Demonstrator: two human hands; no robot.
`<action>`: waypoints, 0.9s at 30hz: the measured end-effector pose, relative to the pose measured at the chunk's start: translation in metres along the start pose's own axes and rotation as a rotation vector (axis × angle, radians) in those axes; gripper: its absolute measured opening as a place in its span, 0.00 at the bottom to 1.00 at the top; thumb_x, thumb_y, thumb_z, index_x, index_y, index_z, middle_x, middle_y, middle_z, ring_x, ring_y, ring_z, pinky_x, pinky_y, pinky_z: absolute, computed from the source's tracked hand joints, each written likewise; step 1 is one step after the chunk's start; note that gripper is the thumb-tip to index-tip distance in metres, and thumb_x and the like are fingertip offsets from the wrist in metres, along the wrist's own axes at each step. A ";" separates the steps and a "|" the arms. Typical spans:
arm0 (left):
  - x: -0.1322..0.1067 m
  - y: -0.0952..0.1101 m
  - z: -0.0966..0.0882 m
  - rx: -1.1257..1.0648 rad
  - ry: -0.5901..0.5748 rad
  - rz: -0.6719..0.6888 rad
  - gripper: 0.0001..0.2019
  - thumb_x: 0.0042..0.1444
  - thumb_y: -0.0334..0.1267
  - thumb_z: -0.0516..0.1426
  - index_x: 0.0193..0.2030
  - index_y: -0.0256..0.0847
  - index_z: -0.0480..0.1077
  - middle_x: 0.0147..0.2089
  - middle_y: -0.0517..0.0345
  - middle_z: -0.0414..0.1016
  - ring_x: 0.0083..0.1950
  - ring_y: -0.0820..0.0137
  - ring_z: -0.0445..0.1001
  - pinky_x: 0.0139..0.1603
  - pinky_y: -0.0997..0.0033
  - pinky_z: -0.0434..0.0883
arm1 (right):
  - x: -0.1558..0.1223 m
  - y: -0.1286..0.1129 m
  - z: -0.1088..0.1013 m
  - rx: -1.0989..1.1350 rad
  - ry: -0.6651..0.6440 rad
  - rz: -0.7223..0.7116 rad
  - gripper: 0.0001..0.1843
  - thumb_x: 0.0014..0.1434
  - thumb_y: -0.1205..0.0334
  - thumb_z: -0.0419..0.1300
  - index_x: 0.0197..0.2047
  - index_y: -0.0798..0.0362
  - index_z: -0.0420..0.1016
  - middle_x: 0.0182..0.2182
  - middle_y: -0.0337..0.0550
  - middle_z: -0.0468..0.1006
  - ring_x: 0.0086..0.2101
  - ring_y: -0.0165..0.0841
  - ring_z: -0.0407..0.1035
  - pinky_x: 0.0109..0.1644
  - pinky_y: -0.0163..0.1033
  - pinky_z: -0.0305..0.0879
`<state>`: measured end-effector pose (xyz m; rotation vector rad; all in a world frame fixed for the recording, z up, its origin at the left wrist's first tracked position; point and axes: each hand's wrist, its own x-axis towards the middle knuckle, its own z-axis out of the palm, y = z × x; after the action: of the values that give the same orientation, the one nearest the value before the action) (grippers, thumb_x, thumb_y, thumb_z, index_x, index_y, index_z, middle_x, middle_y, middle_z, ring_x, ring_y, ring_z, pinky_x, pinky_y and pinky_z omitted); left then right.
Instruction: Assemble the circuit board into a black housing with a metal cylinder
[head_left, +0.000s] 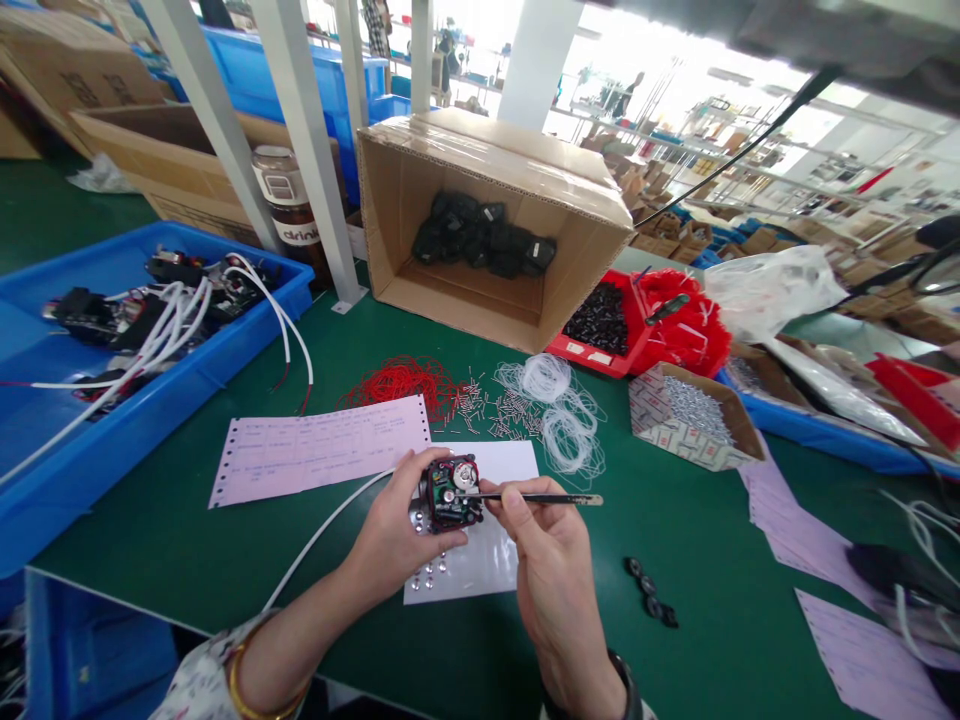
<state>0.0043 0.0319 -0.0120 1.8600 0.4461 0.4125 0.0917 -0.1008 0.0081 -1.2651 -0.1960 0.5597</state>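
My left hand point(405, 520) is closed around a small black electronic assembly point(454, 495), its green circuit board and a round silver part facing up. A white cable point(322, 525) runs from behind this hand toward the table's front edge. In my right hand point(551, 550) a pair of thin dark tweezers point(562, 497) is pinched, the tip at the board. Beneath both hands lies a white sheet point(495, 570) with several small shiny round pieces point(429, 570) on it. Short black linked parts point(651, 592) lie to the right of my right hand.
Red wires point(409, 385), loose metal pins point(514, 412) and clear tubing point(571, 435) lie beyond the sheet. Behind them stands an open cardboard box point(495, 310). A blue tray point(255, 325) of cabled assemblies is left; a box of screws point(694, 415) and red bin point(634, 340) are right.
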 end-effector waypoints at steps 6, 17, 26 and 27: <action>0.000 -0.006 0.004 0.006 0.035 0.079 0.34 0.42 0.27 0.65 0.56 0.44 0.56 0.55 0.51 0.62 0.56 0.59 0.63 0.58 0.55 0.62 | -0.008 -0.007 0.005 -0.273 0.026 -0.159 0.08 0.58 0.57 0.60 0.33 0.53 0.69 0.33 0.45 0.75 0.38 0.38 0.70 0.42 0.42 0.66; 0.012 -0.003 -0.014 -0.058 0.077 0.269 0.19 0.52 0.32 0.58 0.50 0.48 0.59 0.56 0.52 0.60 0.58 0.61 0.62 0.54 0.62 0.65 | -0.012 -0.008 -0.008 -0.560 0.150 -0.713 0.03 0.55 0.64 0.62 0.35 0.47 0.73 0.32 0.45 0.74 0.35 0.40 0.69 0.38 0.43 0.65; 0.089 0.028 -0.065 0.006 0.108 0.338 0.19 0.51 0.35 0.58 0.50 0.44 0.62 0.59 0.47 0.59 0.59 0.57 0.62 0.59 0.54 0.62 | 0.100 -0.117 -0.008 -0.860 0.100 -0.835 0.15 0.66 0.55 0.42 0.41 0.51 0.67 0.36 0.47 0.72 0.36 0.38 0.68 0.42 0.43 0.61; 0.094 0.016 -0.064 0.000 0.114 0.335 0.19 0.51 0.35 0.58 0.51 0.44 0.62 0.60 0.46 0.59 0.60 0.56 0.61 0.59 0.53 0.62 | 0.119 -0.118 0.005 -0.957 0.081 -0.797 0.16 0.66 0.56 0.40 0.43 0.52 0.66 0.34 0.47 0.72 0.34 0.37 0.68 0.40 0.42 0.62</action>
<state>0.0564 0.1258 0.0300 1.9214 0.2085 0.7462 0.2253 -0.0596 0.1005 -1.9487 -0.9276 -0.3429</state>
